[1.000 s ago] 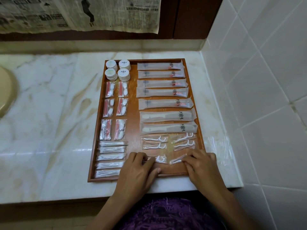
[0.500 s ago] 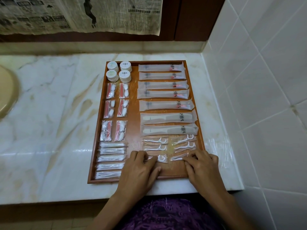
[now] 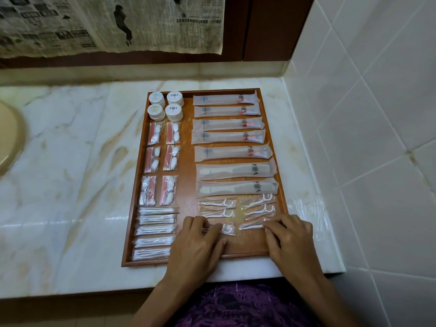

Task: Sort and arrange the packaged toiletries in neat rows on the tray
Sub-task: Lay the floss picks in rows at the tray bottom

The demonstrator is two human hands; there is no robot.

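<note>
A wooden tray [image 3: 187, 128] on the marble counter holds packaged toiletries in rows. Round white soaps [image 3: 165, 105] sit at the far left corner, red-and-white sachets [image 3: 161, 159] below them, and cotton swab packs [image 3: 154, 232] at the near left. Long frosted toothbrush and comb packets [image 3: 230, 147] fill the right side. Clear floss pick packets [image 3: 217, 207] lie in two columns near the front. My left hand [image 3: 197, 249] presses its fingertips on the nearest left floss packet [image 3: 227, 228]. My right hand [image 3: 291, 239] presses on the nearest right floss packet [image 3: 251, 226].
The white tiled wall [image 3: 368, 138] stands close on the right of the tray. A beige basin edge [image 3: 9, 142] shows at the far left. Newspaper [image 3: 111, 22] hangs over the back ledge. The counter's front edge runs just below my wrists.
Both hands have slid slightly, nudging the two nearest floss packets up toward the rows above. The other packets have not moved.
</note>
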